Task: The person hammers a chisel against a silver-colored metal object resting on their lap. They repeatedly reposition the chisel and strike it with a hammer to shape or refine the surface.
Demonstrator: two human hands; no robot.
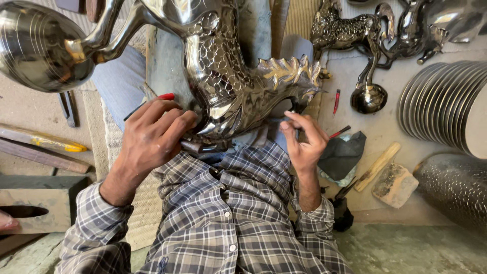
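A shiny silver metal horse statue (223,76) with an engraved scale pattern and a gold-edged mane lies across my lap. Its raised leg ends on a polished metal ball (40,45) at the upper left. My left hand (152,134) presses against the statue's body, fingers curled on it. A thin red-tipped tool (165,96) sticks out from behind those fingers. My right hand (304,139) is just below the mane, pinching a thin dark tool with a red end (341,131). The sleeves and shirt are grey plaid.
Two more metal horse statues (350,30) lie at the top right, beside a stack of metal plates (446,106) and a hammered metal cylinder (456,187). A wooden mallet (390,177), dark cloth (342,152) and red pen (336,101) lie on the right. Pliers (68,109) and a wooden box (35,203) are on the left.
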